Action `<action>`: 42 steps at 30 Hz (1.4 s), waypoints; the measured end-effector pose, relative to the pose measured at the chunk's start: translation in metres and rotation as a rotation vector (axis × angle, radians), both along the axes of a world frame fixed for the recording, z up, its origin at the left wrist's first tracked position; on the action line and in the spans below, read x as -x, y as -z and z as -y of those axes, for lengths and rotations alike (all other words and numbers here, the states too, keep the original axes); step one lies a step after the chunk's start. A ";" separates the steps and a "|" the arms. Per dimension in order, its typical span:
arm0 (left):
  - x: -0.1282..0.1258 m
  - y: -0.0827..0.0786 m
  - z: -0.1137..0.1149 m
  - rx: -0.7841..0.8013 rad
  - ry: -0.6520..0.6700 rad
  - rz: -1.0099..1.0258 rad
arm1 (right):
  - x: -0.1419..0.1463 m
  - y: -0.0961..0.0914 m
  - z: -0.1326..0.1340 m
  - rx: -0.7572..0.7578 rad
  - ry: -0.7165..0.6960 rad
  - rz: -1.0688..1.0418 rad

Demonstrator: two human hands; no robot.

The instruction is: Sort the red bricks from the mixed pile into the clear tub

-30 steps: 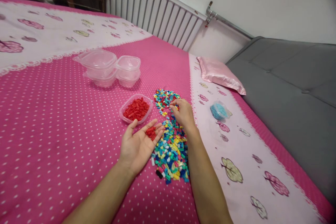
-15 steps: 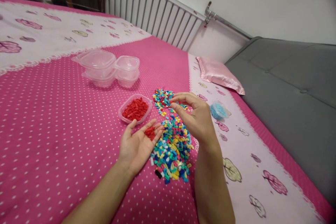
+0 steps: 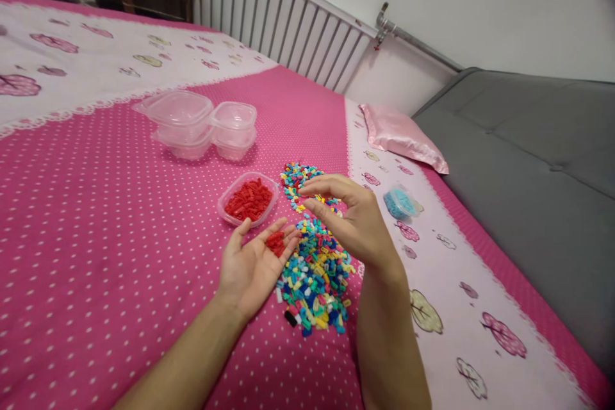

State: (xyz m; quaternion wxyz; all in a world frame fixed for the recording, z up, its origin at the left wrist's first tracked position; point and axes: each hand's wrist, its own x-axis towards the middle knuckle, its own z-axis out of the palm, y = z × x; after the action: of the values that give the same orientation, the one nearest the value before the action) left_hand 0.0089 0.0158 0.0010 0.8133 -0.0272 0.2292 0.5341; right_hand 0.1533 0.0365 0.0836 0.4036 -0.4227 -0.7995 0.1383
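Observation:
My left hand [image 3: 252, 269] lies palm up with its fingers stretched out, carrying a small heap of red toy bricks [image 3: 275, 243] on the fingers. Just beyond its fingertips is a clear plastic tub [image 3: 221, 210] of red bricks [image 3: 248, 200]. Over the mixed bricks hovers my right hand [image 3: 353, 214], thumb and fingers apart, and I see nothing held between them. Beneath and beside it spreads a large pile of small multicoloured bricks [image 3: 314, 282]. A smaller multicoloured pile [image 3: 298, 178] lies farther back, partly hidden by the right hand.
Clear lidded tubs [image 3: 185, 115] stand stacked at the back left. To the right sits a tub of light blue bricks [image 3: 400, 202] on the patterned bedspread [image 3: 451, 307]. A pink pillow [image 3: 403, 138] rests near the grey headboard [image 3: 528, 160]. A radiator [image 3: 283, 16] lines the wall.
My right hand has shifted a little left, toward the left hand, and its thumb and forefinger have come farther apart. My left hand has stayed put with the red bricks.

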 end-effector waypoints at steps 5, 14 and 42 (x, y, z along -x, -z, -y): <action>0.000 -0.003 0.000 0.009 -0.007 -0.034 | -0.006 0.015 -0.015 0.000 0.151 -0.022; 0.000 -0.001 0.001 -0.011 -0.009 -0.035 | -0.011 0.061 -0.053 0.106 0.341 0.276; -0.001 0.000 0.000 0.008 -0.019 -0.020 | -0.011 0.105 -0.074 0.251 0.288 0.431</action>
State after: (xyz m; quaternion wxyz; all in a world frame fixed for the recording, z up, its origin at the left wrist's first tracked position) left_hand 0.0095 0.0160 0.0011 0.8058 -0.0272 0.2391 0.5411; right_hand 0.1639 0.1107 -0.0212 0.1843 -0.5983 -0.7752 0.0845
